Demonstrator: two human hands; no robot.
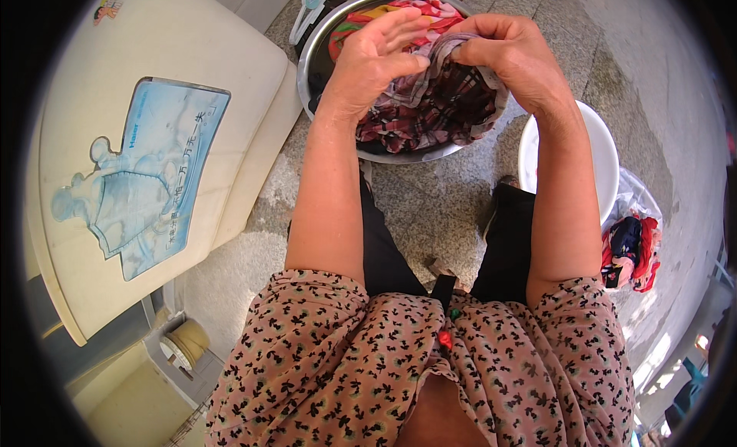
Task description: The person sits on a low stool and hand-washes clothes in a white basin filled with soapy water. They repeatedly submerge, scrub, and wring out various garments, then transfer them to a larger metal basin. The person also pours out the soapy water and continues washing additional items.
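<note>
Over a large round metal basin (305, 72) on the floor, I have a wet, dark plaid garment (446, 95) with a pale edge. My right hand (509, 52) pinches its gathered edge between thumb and fingers. Against the same edge rests the thumb of my left hand (383, 58), its fingers raised and apart; whether it grips the cloth I cannot tell. Red, yellow and green patterned cloth (426, 12) lies at the far side of the basin, behind my hands.
A white Haier appliance (247, 61) stands at the left. White hangers (311, 9) lie beyond it. By my right forearm are a white basin (601, 153) and a pile of red and navy clothes (630, 245) on plastic. The stone floor (426, 199) has wet patches.
</note>
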